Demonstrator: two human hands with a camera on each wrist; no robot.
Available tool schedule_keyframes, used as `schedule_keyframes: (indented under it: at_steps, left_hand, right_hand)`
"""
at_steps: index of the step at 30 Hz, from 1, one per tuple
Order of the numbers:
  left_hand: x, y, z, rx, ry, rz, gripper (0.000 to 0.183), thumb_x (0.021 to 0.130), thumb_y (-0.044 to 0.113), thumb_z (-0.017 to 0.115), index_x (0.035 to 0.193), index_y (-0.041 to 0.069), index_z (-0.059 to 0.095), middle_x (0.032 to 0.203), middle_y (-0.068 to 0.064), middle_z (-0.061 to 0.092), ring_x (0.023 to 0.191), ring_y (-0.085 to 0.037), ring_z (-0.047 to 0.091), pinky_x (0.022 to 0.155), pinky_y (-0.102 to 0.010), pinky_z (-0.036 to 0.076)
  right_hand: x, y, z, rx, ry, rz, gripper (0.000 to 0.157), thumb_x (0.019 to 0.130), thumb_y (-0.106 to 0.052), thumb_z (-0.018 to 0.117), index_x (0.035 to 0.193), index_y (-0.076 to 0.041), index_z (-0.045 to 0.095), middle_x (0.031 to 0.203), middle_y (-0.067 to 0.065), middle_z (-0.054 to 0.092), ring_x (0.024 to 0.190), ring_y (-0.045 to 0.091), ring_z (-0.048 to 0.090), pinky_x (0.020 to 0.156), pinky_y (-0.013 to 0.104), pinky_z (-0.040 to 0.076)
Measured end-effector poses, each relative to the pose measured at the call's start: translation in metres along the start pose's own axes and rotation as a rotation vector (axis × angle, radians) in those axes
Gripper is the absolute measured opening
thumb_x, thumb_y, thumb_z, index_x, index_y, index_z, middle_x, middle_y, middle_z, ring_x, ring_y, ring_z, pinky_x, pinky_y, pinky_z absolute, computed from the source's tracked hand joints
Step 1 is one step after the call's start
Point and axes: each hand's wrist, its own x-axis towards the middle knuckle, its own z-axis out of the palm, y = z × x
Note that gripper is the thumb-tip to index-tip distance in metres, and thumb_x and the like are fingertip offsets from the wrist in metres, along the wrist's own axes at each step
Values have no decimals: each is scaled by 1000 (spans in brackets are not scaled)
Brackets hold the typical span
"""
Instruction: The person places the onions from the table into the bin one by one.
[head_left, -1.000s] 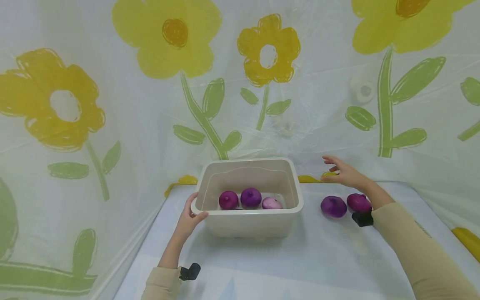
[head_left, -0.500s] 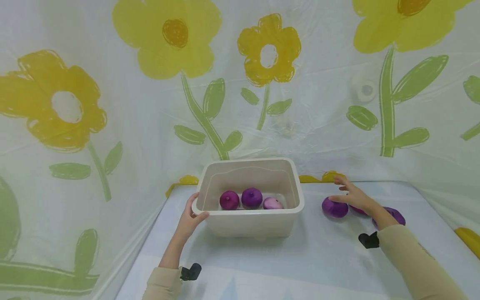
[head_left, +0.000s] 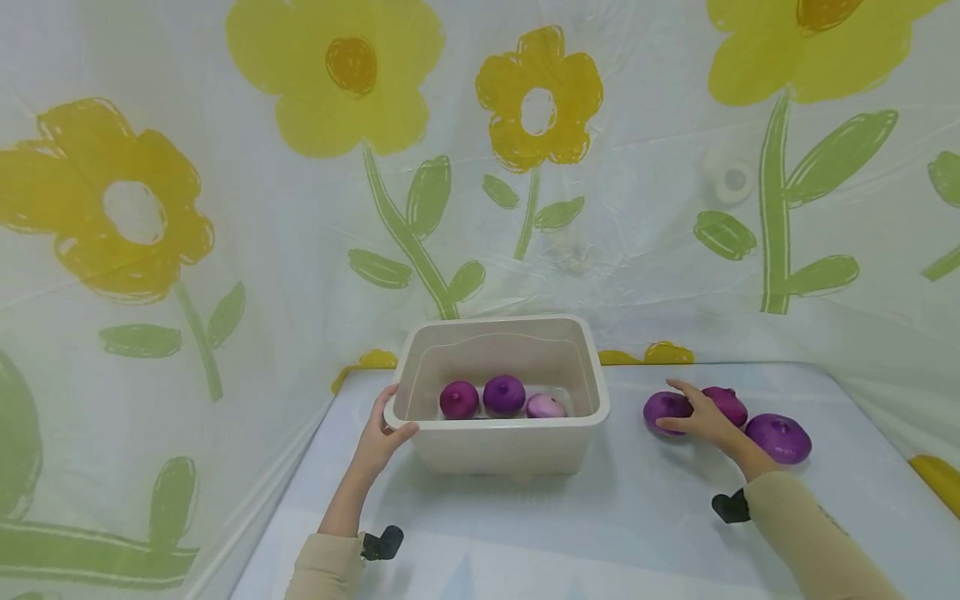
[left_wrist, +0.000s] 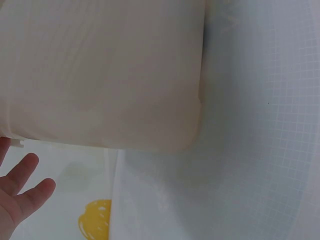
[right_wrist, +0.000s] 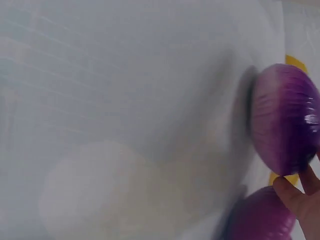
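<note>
My left hand (head_left: 375,446) grips the near left corner of a cream plastic bin (head_left: 498,450), its thumb over the front rim and its fingers along the left side. Inside the bin lie a magenta onion (head_left: 458,401), a purple onion (head_left: 504,396) and a pale pink onion (head_left: 546,407). On the right, my right hand (head_left: 705,419) spans a purple onion (head_left: 663,408) on the table, thumb on the near side, a finger at the far side. In the right wrist view, the fingertips are right at the edge of that onion (right_wrist: 282,120).
A magenta onion (head_left: 726,405) sits just behind my right hand, and a larger purple onion (head_left: 780,438) lies beside my right wrist. The pale table (head_left: 615,533) ends at a flower-printed curtain (head_left: 645,250) behind the bin.
My right hand has come down and toward me, from above the table's far edge to the leftmost loose onion. The onions by its wrist have come into view. My left hand stays on the bin.
</note>
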Motion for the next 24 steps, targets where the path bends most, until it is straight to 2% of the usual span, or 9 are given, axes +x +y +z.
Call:
schedule_keyframes:
  at_steps: [6,12,19,24]
  left_hand:
    - [0,0,0,-7,-4,1,74,85,15,63,144,19,18,150,-13,21,133,-36,29,102,-50,35]
    - [2,-3,-1,2,5,11,74,84,15,64,143,18,20,149,-15,22,132,-37,30,101,-51,35]
    - [-14,30,2,6,-9,-30,74,86,13,62,144,13,17,150,-18,18,134,-39,25,104,-51,32]
    - [-14,30,2,3,-9,-33,74,86,13,62,144,13,17,150,-18,18,134,-40,25,104,-52,31]
  right_hand:
    - [-1,11,14,-52,86,-51,84,74,-26,74,136,7,28,136,33,29,122,51,29,94,68,30]
    - [-3,14,23,-22,118,-57,81,73,-19,76,134,6,30,135,34,29,120,52,31,94,67,31]
    - [-3,23,31,48,116,44,82,76,-22,73,137,3,24,136,33,26,122,51,28,95,68,29]
    - [-2,20,30,56,125,58,82,76,-22,74,136,4,25,136,33,26,122,51,28,95,68,29]
